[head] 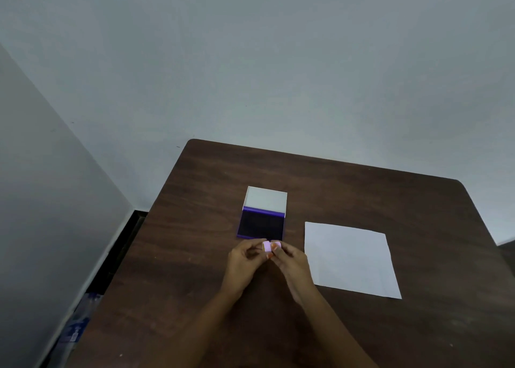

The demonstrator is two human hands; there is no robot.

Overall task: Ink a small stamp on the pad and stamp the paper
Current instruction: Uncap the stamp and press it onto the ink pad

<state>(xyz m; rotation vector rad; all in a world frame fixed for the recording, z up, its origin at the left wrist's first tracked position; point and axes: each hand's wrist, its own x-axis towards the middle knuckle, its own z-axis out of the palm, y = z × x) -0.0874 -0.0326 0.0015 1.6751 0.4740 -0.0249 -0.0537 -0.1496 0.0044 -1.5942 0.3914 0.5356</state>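
A small pale pink cube stamp (267, 246) is pinched between the fingertips of my left hand (245, 259) and my right hand (289, 259), just above the dark wooden table (195, 256). Directly behind it lies the ink pad (261, 224), purple-framed with a dark inked surface, its white lid (266, 199) standing open at the far side. The white sheet of paper (351, 259) lies flat to the right of my hands, with no marks visible on it.
The table sits in a corner between two grey walls. Its left edge runs diagonally past a dark floor gap, where plastic bottles (80, 320) lie beside the wall.
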